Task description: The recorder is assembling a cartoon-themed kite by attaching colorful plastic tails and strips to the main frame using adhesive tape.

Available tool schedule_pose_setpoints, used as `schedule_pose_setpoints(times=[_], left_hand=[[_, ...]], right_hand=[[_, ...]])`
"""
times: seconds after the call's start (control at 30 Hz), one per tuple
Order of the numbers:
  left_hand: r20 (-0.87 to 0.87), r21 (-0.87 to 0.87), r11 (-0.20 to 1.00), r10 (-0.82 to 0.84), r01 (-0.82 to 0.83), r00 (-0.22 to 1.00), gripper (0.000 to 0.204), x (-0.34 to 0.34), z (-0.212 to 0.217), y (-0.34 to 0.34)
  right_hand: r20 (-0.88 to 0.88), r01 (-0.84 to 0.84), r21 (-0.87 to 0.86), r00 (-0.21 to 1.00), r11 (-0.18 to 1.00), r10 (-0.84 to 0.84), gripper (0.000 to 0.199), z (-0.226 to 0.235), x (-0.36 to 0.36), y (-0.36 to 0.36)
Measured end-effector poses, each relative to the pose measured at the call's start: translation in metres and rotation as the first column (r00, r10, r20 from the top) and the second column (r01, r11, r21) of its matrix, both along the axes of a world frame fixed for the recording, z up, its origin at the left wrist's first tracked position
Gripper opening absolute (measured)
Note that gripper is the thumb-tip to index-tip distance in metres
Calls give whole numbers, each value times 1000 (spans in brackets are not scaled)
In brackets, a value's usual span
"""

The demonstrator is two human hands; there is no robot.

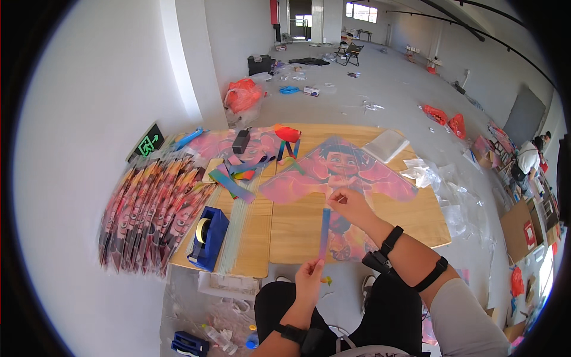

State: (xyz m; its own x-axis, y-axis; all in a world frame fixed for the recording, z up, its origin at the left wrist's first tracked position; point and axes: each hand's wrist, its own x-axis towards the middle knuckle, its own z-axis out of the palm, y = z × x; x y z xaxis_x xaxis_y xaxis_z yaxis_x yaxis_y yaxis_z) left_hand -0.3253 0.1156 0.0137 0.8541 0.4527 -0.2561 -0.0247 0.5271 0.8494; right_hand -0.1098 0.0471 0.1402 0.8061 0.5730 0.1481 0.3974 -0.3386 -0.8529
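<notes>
A pink, printed kite (pixel 380 177) with a cartoon character lies across the wooden table, its tail panel running toward me. My left hand (pixel 308 278), closed by the near table edge, pinches a blue-to-purple ribbon (pixel 325 235) that stretches away from me over the wood. Past the ribbon's far end, my right hand (pixel 350 205) is closed in a pinch above the kite's lower middle. Whatever sits between those fingertips is too small to make out. A bit of yellow-green material (pixel 326 280) shows beside my left fingers.
A blue tape dispenser (pixel 208 241) stands at the table's left, near clear thin rods (pixel 238 232). Packed printed kites (pixel 148 214) pile up at far left. Rainbow ribbons (pixel 235 181) and a black box (pixel 241 141) lie behind. Clear plastic bags (pixel 385 146) rest at back right.
</notes>
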Motion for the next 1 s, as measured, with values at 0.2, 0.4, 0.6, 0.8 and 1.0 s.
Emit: schedule_pose_setpoints(times=[0.2, 0.4, 0.6, 0.8, 1.0], left_hand=[[-226, -102, 948, 272, -301, 935, 18, -3, -34, 7], [-313, -227, 853, 393, -471, 864, 23, -2, -64, 15], [-293, -187, 837, 452, -514, 843, 24, 8, -63, 22], [-345, -137, 802, 511, -581, 787, 21, 10, -57, 29], [-406, -154, 790, 497, -594, 766, 23, 10, -48, 32]], right_hand=[[5, -145, -12, 989, 989, 145, 16, -68, 43, 72], [16, -69, -37, 997, 997, 70, 16, -99, 44, 128], [25, -69, 15, 997, 998, 68, 17, -119, 74, 148], [53, -100, 6, 994, 995, 100, 19, -138, 76, 157], [17, -45, -19, 999, 999, 45, 19, -156, 82, 155]])
